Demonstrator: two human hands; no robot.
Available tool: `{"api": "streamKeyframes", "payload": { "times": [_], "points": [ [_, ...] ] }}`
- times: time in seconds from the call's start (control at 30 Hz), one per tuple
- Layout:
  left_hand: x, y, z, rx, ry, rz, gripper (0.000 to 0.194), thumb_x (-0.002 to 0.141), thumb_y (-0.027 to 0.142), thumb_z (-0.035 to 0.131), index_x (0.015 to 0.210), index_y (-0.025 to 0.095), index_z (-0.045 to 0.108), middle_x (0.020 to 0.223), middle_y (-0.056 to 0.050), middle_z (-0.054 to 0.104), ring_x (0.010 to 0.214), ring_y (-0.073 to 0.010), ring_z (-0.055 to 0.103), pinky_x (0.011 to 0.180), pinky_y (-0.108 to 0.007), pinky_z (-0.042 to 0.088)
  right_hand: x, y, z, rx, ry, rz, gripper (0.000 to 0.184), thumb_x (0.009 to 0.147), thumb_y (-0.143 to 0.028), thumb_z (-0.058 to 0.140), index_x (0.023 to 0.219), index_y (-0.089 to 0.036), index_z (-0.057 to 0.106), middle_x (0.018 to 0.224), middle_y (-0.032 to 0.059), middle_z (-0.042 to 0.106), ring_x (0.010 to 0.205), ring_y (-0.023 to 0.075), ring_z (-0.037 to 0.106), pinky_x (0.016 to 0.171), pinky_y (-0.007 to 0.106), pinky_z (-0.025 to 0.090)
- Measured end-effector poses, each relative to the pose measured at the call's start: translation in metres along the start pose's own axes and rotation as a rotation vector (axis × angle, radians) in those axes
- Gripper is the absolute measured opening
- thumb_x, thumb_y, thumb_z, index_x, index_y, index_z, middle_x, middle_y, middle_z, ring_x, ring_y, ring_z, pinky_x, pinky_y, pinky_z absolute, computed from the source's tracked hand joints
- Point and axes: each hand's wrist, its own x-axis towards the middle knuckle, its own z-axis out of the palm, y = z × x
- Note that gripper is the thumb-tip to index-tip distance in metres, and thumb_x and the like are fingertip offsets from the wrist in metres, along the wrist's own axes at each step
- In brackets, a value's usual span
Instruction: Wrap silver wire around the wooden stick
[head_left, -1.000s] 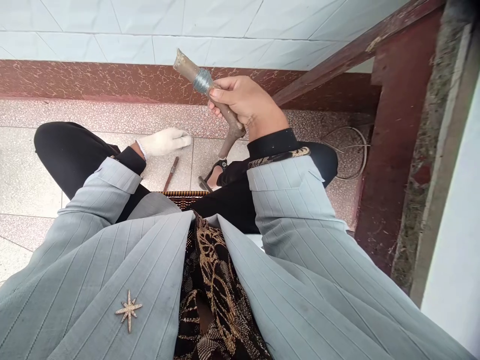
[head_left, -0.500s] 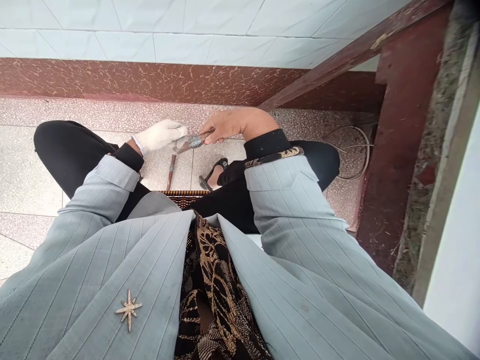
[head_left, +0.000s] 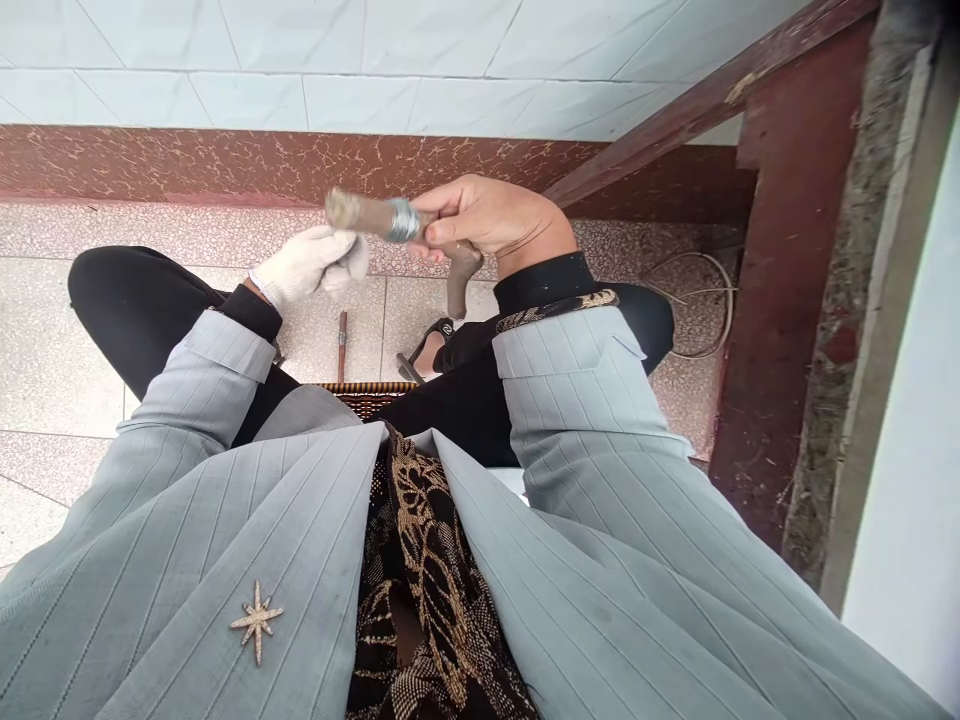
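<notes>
My right hand (head_left: 487,222) is closed round a brown wooden stick (head_left: 366,214) with a band of silvery wire wound about it. A bent, thicker part of the stick hangs below the palm. Its blunt left end is smeared by motion and tilts up over my left hand (head_left: 309,262), which wears a white knitted glove. The gloved fingers are curled in just under that end; whatever they may hold is hidden, and I cannot tell whether they touch the stick. Below, a thin reddish-brown rod (head_left: 343,345) with a wrapped upper end stands out against the floor.
A woven edge (head_left: 360,388) shows between my legs, by the rod's lower end. My shoe (head_left: 424,350) rests on the tiled floor (head_left: 187,225). A tiled wall (head_left: 360,100) runs ahead; a reddish wooden frame (head_left: 780,300) and a loose pale cable (head_left: 724,300) lie to the right.
My right hand has risen and turned, swinging the stick's left end up, so its bent part now shows. My gloved hand has shifted slightly left. The thin rod has hardly moved.
</notes>
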Motion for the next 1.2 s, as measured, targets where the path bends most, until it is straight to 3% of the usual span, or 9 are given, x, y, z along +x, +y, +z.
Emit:
{"api": "streamKeyframes", "payload": {
  "times": [0.13,0.23,0.37,0.47,0.63,0.83,1.0,1.1,1.2],
  "points": [
    [0.001,-0.006,0.004,0.175,-0.076,0.057,0.05,0.107,0.055,0.049,0.08,0.016,0.065,0.059,0.003,0.046,0.051,-0.0096,0.039,0.055,-0.027,0.033,0.004,-0.001,0.011,0.103,0.322,-0.066,0.053,0.074,-0.073,0.076,0.102,-0.03,0.062,0.088,0.0021,0.062,0.073,0.0198,0.049,0.077,0.038,0.05],
    [0.004,-0.007,0.01,0.429,-0.03,0.01,0.042,0.104,0.044,0.054,0.072,0.017,0.059,0.061,0.002,0.05,0.057,-0.011,0.043,0.06,-0.028,0.035,0.014,0.004,0.011,0.126,0.5,-0.089,0.059,0.077,-0.079,0.07,0.103,-0.028,0.061,0.087,0.0046,0.063,0.068,0.019,0.046,0.074,0.042,0.052],
    [0.006,-0.004,0.018,0.707,-0.033,-0.074,0.038,0.097,0.039,0.059,0.065,0.02,0.053,0.059,0.001,0.047,0.065,-0.0158,0.051,0.067,-0.03,0.036,0.027,0.009,0.01,-0.386,0.44,0.312,0.051,0.096,-0.062,0.062,0.128,-0.024,0.068,0.115,0.015,0.074,0.098,0.0295,0.063,0.09,0.045,0.056],
    [0.005,-0.001,0.02,0.822,-0.044,-0.127,0.034,0.093,0.037,0.06,0.064,0.021,0.054,0.059,0.0,0.046,0.072,-0.0196,0.057,0.07,-0.03,0.037,0.034,0.007,0.017,-0.668,0.434,0.432,0.037,0.097,-0.041,0.065,0.123,-0.015,0.074,0.124,0.0178,0.073,0.113,0.0337,0.064,0.101,0.046,0.05],
    [0.004,0.006,0.013,0.784,-0.021,-0.149,0.033,0.095,0.034,0.057,0.065,0.02,0.057,0.062,0.0,0.049,0.071,-0.0187,0.055,0.072,-0.031,0.038,0.037,0.001,0.026,-0.976,0.063,0.565,0.026,0.096,-0.027,0.068,0.116,-0.015,0.08,0.12,0.0176,0.075,0.113,0.0361,0.067,0.09,0.042,0.048],
    [0.002,0.017,0.008,0.651,0.038,-0.109,0.038,0.098,0.027,0.052,0.06,0.02,0.044,0.06,0.001,0.043,0.061,-0.0134,0.04,0.067,-0.032,0.03,0.031,0.004,0.015,-0.758,-0.179,0.566,0.033,0.101,-0.026,0.067,0.131,-0.016,0.078,0.095,0.0077,0.076,0.087,0.0228,0.069,0.08,0.034,0.047],
    [0.001,0.015,0.001,0.518,0.061,-0.135,0.038,0.101,0.03,0.05,0.065,0.018,0.053,0.06,0.001,0.045,0.058,-0.0103,0.041,0.064,-0.028,0.029,0.024,0.003,0.008,-0.549,-0.279,0.498,0.032,0.102,-0.021,0.068,0.132,-0.014,0.076,0.085,0.0023,0.07,0.075,0.0147,0.06,0.078,0.03,0.044],
    [0.002,0.008,-0.004,0.392,0.068,-0.141,0.042,0.105,0.034,0.048,0.068,0.016,0.056,0.059,0.002,0.044,0.052,-0.0079,0.037,0.058,-0.026,0.025,0.016,-0.006,0.006,-0.426,-0.288,0.414,0.03,0.1,-0.021,0.068,0.128,-0.015,0.076,0.078,-0.0007,0.062,0.071,0.0135,0.052,0.075,0.029,0.043],
    [0.004,0.0,-0.004,0.214,0.115,-0.091,0.041,0.106,0.037,0.051,0.07,0.018,0.054,0.061,0.002,0.046,0.05,-0.0077,0.036,0.054,-0.026,0.026,0.006,-0.016,0.006,-0.277,-0.208,0.298,0.034,0.095,-0.034,0.075,0.122,-0.013,0.074,0.078,-0.0006,0.059,0.073,0.0137,0.05,0.079,0.032,0.045]
  ]
}}
